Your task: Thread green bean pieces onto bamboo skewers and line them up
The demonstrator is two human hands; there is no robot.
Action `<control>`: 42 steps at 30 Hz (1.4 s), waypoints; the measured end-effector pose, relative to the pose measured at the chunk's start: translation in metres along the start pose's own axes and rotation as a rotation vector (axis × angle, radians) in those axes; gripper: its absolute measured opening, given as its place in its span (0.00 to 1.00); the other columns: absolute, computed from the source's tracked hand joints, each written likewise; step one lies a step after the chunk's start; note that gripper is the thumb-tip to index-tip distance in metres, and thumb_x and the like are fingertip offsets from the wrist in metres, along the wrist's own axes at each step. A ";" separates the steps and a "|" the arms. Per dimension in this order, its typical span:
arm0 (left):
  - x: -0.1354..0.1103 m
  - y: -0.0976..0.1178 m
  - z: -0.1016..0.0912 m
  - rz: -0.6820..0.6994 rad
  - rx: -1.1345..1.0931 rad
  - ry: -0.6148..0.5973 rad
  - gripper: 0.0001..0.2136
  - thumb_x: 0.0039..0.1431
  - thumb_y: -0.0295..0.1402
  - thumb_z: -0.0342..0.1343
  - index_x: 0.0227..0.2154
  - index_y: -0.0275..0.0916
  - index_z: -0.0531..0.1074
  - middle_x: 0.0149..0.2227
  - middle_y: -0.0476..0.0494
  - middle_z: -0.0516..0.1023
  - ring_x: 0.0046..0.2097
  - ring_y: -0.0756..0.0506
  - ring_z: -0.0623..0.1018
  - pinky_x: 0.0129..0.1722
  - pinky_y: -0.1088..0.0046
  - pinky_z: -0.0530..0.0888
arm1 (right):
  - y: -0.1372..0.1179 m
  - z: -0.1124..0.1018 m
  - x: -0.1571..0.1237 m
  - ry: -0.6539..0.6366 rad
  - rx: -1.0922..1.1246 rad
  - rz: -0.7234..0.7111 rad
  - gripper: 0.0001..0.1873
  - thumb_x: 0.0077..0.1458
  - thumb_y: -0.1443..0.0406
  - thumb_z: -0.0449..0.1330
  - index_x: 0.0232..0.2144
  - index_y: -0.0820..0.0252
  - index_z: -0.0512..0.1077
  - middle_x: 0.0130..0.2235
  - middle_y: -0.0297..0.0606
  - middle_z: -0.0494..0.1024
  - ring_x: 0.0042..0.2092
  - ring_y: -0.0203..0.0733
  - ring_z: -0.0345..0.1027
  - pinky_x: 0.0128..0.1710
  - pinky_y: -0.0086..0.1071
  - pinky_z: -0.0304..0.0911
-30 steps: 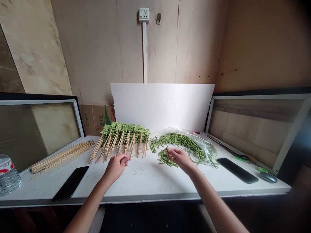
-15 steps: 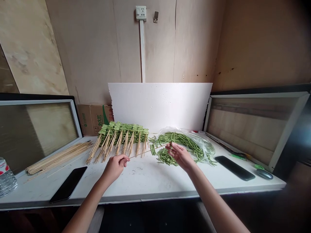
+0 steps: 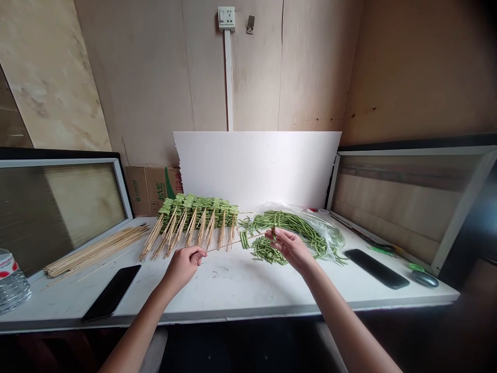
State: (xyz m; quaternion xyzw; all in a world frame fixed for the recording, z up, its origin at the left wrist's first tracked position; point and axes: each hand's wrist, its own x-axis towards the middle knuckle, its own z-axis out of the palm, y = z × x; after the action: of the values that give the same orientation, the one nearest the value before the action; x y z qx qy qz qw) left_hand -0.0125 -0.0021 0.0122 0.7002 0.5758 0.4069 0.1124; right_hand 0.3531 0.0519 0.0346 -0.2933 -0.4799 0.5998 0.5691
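My left hand (image 3: 189, 259) is closed around the near end of a thin wooden skewer (image 3: 233, 242) that slants up to the right over the table. At its far end, my right hand (image 3: 289, 247) pinches a short piece of green bean (image 3: 274, 232) against the tip. Whether the tip has gone through the piece is too small to tell. Beneath the right hand lies a heap of cut bean pieces (image 3: 267, 251), with a few pieces (image 3: 244, 240) lined up side by side to its left. Behind the left hand, filled bean skewers (image 3: 198, 210) are stacked, sticks toward me.
Long beans (image 3: 289, 221) lie in a clear plastic bag (image 3: 334, 235). Bare skewers (image 3: 97, 249) are piled at left. Phones lie left (image 3: 111, 292) and right (image 3: 376, 268), near a mouse (image 3: 424, 278). A water bottle (image 3: 13, 282) stands far left; a white board (image 3: 256, 168) stands behind.
Both hands keep nearly the same pose, the skewer still between them. The whole view has shifted very slightly.
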 end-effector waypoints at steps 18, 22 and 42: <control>0.001 -0.010 0.001 0.028 0.049 0.003 0.15 0.62 0.37 0.50 0.31 0.39 0.81 0.24 0.47 0.76 0.28 0.45 0.75 0.32 0.71 0.67 | 0.002 0.005 -0.001 0.010 -0.104 -0.072 0.19 0.44 0.52 0.77 0.36 0.54 0.86 0.42 0.43 0.87 0.50 0.51 0.78 0.52 0.41 0.70; 0.001 -0.006 0.000 0.024 0.038 0.006 0.15 0.62 0.37 0.50 0.31 0.39 0.81 0.24 0.47 0.76 0.28 0.45 0.74 0.31 0.71 0.67 | 0.001 0.006 -0.002 0.022 -0.096 -0.084 0.18 0.45 0.52 0.77 0.36 0.54 0.86 0.42 0.43 0.87 0.51 0.52 0.78 0.53 0.42 0.71; 0.001 -0.005 -0.004 0.077 0.064 0.041 0.14 0.63 0.34 0.49 0.31 0.40 0.81 0.25 0.46 0.77 0.29 0.45 0.76 0.33 0.71 0.68 | -0.004 0.014 -0.006 0.048 -0.278 -0.181 0.18 0.49 0.48 0.73 0.34 0.54 0.84 0.40 0.43 0.86 0.46 0.51 0.77 0.44 0.41 0.72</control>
State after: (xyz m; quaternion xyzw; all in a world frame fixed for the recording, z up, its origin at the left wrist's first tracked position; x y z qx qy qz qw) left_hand -0.0192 -0.0010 0.0118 0.7165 0.5634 0.4066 0.0625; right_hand 0.3428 0.0418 0.0421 -0.3389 -0.5690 0.4670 0.5860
